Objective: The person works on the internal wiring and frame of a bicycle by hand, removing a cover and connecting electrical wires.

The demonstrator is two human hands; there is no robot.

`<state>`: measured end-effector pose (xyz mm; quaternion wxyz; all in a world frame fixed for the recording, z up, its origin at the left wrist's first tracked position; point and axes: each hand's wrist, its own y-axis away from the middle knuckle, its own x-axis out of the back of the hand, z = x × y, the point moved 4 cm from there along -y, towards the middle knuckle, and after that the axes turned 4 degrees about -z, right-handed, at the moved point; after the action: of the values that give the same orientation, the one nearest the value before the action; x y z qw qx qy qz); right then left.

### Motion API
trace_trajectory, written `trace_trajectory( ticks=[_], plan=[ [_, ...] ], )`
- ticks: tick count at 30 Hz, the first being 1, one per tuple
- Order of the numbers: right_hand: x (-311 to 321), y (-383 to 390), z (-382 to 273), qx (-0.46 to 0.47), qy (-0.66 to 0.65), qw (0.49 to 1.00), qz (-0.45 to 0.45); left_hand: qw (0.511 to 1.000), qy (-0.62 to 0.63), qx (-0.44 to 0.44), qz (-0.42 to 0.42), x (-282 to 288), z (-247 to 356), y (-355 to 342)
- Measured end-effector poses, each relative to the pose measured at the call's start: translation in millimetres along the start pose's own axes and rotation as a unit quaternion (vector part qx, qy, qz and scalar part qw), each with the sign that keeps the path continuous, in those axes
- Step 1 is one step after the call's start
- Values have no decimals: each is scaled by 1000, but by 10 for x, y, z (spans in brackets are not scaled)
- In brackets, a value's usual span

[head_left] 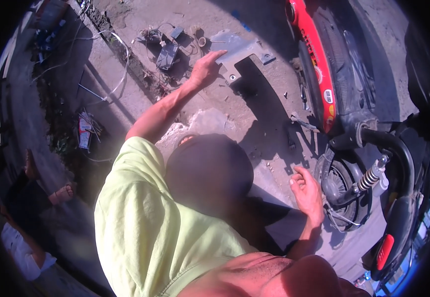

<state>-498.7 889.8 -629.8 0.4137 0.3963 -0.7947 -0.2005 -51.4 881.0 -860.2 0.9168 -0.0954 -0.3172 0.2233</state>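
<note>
Our right hand [306, 193] hangs half open, fingers loosely curled, holding nothing, just beside the scooter's rear wheel hub [336, 190] and the shock absorber spring [371, 177]. Our left hand is out of sight. The red scooter body [319, 64] is cut off by the dark rim. A person in a yellow-green shirt [145, 232] crouches in front of us, and their hand [206, 69] lies flat on the edge of a grey plastic panel [242, 49] on the concrete ground [269, 109]. The tangle of wires and small parts [168, 47] beyond it is hard to make out.

Round white sticker [328, 96], maybe label, on red scooter panel [314, 59]
</note>
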Motion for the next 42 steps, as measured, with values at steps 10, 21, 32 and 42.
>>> trace_trajectory(
  ticks=[10, 21, 32, 42],
  plan=[
    [41, 51, -86, 20, -6, 1000, 11, 861, 445, 213, 123, 509, 218, -39],
    [232, 91, -549, 152, -90, 984, 12, 875, 457, 147, 64, 788, 1409, -279],
    [1239, 1179, -1393, 352, -57, 928, 111, 943, 17, -329, 48, 1144, 3901, -542],
    [2637, 3263, -1092, 311, 260, 760, 508, 852, -2, -514, 102, 923, 5757, -952]
  ],
)
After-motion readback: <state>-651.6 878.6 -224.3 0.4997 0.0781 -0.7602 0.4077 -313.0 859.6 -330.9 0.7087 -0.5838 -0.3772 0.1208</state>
